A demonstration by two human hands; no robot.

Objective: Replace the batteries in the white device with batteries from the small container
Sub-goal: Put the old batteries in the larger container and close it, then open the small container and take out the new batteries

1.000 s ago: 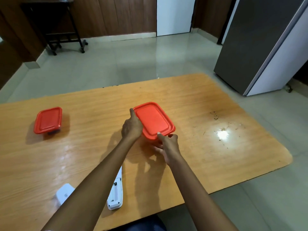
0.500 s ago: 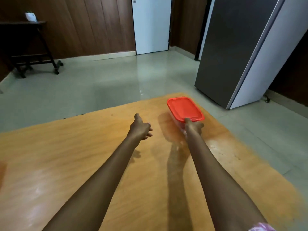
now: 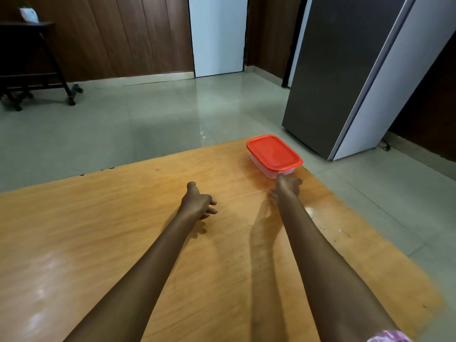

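Glossy wood-grain table [image 3: 123,230]; smooth red plastic lid [image 3: 272,151]; shiny tiled floor [image 3: 148,124].

One red-lidded container [image 3: 274,154], one table [image 3: 98,218], two hands, one fridge [image 3: 345,70].

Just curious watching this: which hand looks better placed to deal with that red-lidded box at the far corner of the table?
The right hand, probably. Its fingers already touch the near end of the red-lidded box, while the left hand hangs open over bare table, well short.
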